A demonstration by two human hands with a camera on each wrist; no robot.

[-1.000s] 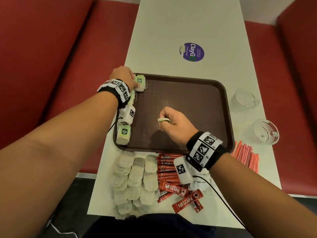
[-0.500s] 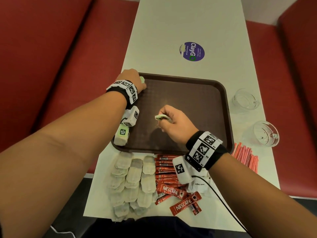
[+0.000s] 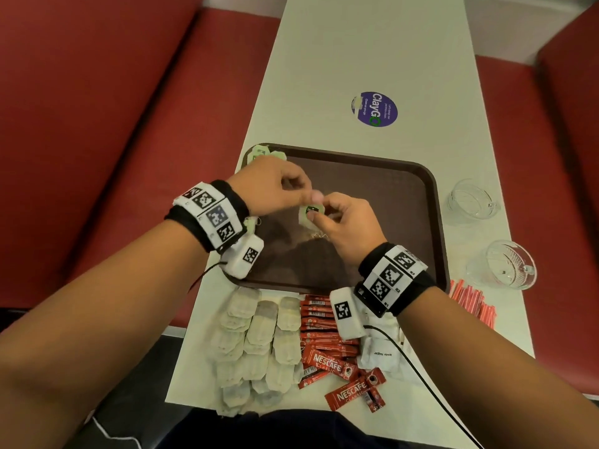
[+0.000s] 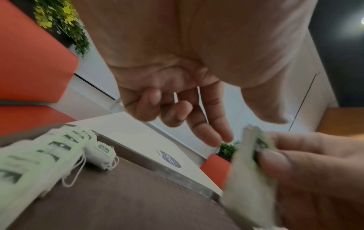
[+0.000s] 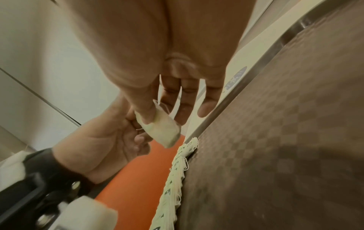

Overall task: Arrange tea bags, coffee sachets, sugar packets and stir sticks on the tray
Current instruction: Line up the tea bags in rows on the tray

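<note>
Half a second earlier my left hand had been at the far-left corner of the tray, settling a bag into the row of tea bags along the left rim. It had since come off that row and swung in to mid-tray to meet my right hand. The right hand was pinching 1 tea bag between thumb and forefinger, lifted above the tray floor, higher than it had been 1 second before. The left hand's fingers were curled, their tips right at the bag; I could not tell whether they had closed on it or on its string.

I read this as a hand-over: the right feeds, the left places. The row reached the far corner, with 1 bag lying just inside it, so this bag probably goes beside that. The loose tea bags, coffee sachets, sugar packets and stir sticks still lay on the bench, so most of the task remained.
</note>
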